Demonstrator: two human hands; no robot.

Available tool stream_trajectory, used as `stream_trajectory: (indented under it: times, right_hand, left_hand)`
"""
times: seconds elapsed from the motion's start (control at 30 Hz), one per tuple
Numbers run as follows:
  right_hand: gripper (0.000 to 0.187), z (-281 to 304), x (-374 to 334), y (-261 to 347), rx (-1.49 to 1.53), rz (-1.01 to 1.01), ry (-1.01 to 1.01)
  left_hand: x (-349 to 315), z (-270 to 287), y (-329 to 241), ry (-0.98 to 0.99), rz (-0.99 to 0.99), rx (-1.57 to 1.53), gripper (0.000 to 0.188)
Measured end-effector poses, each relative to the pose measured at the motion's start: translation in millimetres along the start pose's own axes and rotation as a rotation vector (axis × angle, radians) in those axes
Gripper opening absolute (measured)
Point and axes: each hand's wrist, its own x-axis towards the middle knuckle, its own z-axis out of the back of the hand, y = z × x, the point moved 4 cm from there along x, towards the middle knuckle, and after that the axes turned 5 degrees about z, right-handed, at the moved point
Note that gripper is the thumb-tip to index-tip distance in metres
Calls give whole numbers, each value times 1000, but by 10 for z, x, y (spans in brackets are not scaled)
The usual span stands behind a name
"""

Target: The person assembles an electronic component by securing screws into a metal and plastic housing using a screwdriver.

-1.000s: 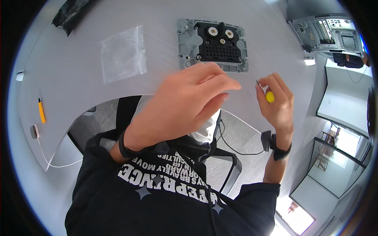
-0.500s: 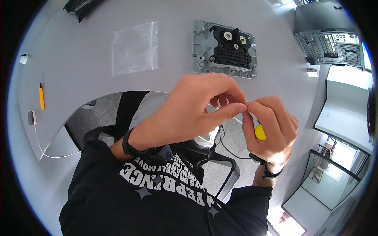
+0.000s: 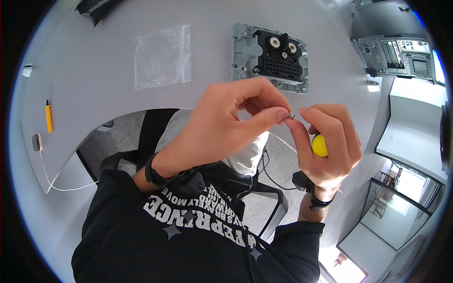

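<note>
My left hand [image 3: 231, 118] pinches a small silver metal fastener [image 3: 291, 115] between thumb and fingertips; whether it is a screw or a nut is too small to tell. Close beside it, the thumb tip of my right hand [image 3: 330, 141] is at the fastener, with the index finger lifted slightly off. Curled in that right palm is a tool with a round yellow end [image 3: 319, 145]; the fingers hide most of it. Beyond both hands, a grey metal housing [image 3: 243, 49] lies on the table with a black connector block [image 3: 281, 66] mounted on it.
A clear zip bag [image 3: 163, 59] lies flat left of the housing. Farther left is a yellow-handled screwdriver [image 3: 49, 118], near a small device on a white cable [image 3: 42, 162]. A black bag [image 3: 96, 9] sits at the far left; an open metal computer case [image 3: 398, 56] stands far right.
My fingertips have parted a little, so the metal fastener now shows. Both hands have shifted slightly up, and the right index finger has lifted away from the left fingertips.
</note>
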Motion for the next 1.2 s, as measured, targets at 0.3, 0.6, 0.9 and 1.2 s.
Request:
stream_trajectory:
  times: [0.3, 0.6, 0.9, 1.2]
  right_hand:
    - [25, -76, -56, -10, 21, 86, -7]
    - [11, 222, -217, -150, 75, -191, -550]
    - [18, 1355, -316, -659, 1136, -22, -1092]
    - [17, 1065, -236, -666, 1394, -74, -979]
  left_hand:
    - [5, 23, 57, 52, -28, -86, 12]
    - [-10, 83, 10, -57, -45, 29, 9]
    - [12, 100, 67, -83, -41, 66, 10]
    - [16, 33, 48, -37, -64, 53, 11]
